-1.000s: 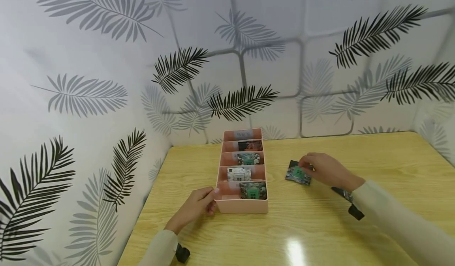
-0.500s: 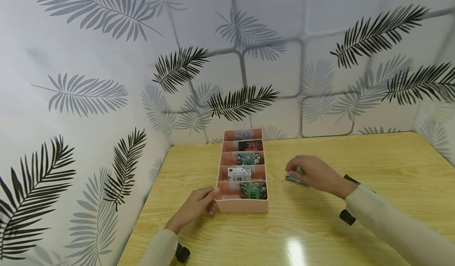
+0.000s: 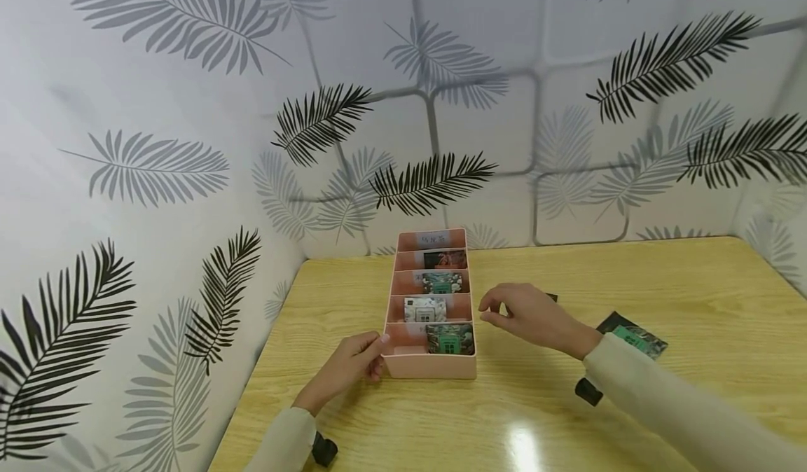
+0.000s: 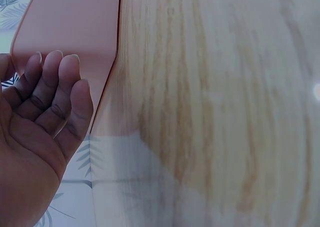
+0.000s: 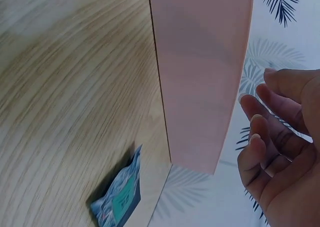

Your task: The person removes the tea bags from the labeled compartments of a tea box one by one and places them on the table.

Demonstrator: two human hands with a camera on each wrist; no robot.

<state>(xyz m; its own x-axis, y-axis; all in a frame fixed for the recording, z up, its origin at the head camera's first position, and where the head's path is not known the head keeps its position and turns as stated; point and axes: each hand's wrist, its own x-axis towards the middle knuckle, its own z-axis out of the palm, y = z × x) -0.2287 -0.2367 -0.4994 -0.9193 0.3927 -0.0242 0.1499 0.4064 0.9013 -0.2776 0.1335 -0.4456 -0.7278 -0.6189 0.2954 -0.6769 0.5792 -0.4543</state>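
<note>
A long pink divided box [image 3: 429, 367] stands on the table with its length running away from me. My left hand [image 3: 345, 368] grips its near left corner, thumb on the rim and fingers against the outside. Just right of the box hovers my right hand [image 3: 528, 316], fingers loosely bent and holding nothing. The front compartment has a dark sachet with a green label [image 3: 450, 339]; a white sachet [image 3: 424, 309] is in the one behind. In the right wrist view a sachet with a green label [image 5: 120, 199] lies on the table; in the head view my right hand mostly hides one.
Another dark green-labelled sachet [image 3: 633, 335] lies on the wooden table [image 3: 391, 423] by the right sleeve. Farther compartments contain a green-and-white sachet [image 3: 443, 283] and a dark red one [image 3: 445, 259]. A leaf-patterned curtain [image 3: 353, 52] rises behind the table and along its left.
My right hand has moved left from over the sachet on the table to beside the box, leaving the sachet behind. The left hand and box have stayed put.
</note>
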